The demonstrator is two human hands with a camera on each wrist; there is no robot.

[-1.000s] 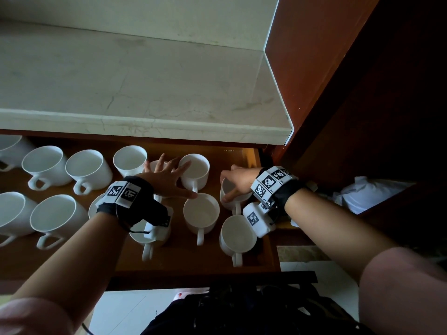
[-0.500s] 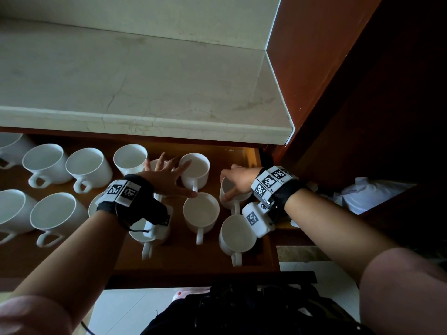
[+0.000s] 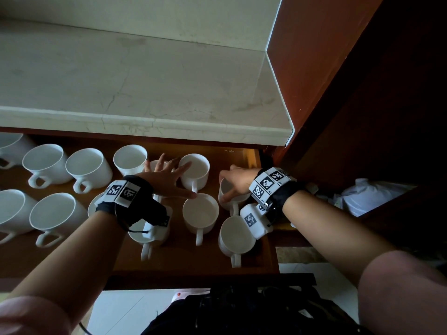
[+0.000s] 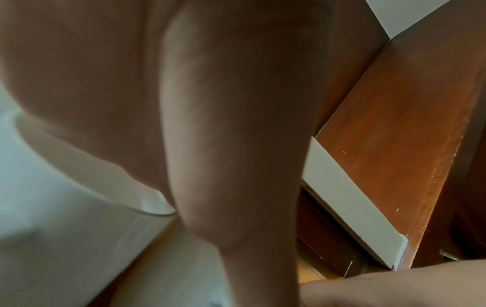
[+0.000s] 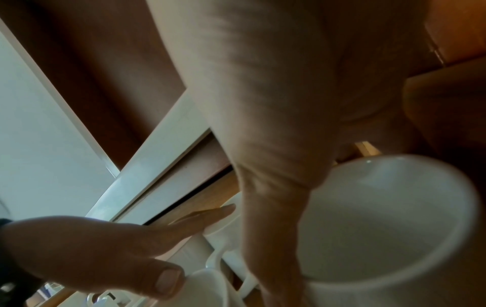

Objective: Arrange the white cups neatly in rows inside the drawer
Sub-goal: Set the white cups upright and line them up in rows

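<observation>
Several white cups stand in an open wooden drawer (image 3: 179, 259). My right hand (image 3: 233, 181) grips the rim of the back right cup (image 3: 226, 189), which stands near the drawer's right wall. In the right wrist view that cup (image 5: 381, 228) fills the lower right, with my thumb along its side. My left hand (image 3: 167, 182) lies with fingers spread over a half-hidden cup (image 3: 153, 164). Its index finger touches the rim of the back cup (image 3: 196, 169), and its thumb rests at the rim of the middle cup (image 3: 200, 212). The left hand (image 5: 92, 249) also shows in the right wrist view.
More cups stand in two rows to the left (image 3: 87, 165) (image 3: 54, 213); another stands front right (image 3: 235, 235). A pale stone counter (image 3: 145, 81) overhangs the drawer's back. A dark wooden cabinet side (image 3: 338, 93) rises on the right, with white cloth (image 3: 362, 197) beyond it.
</observation>
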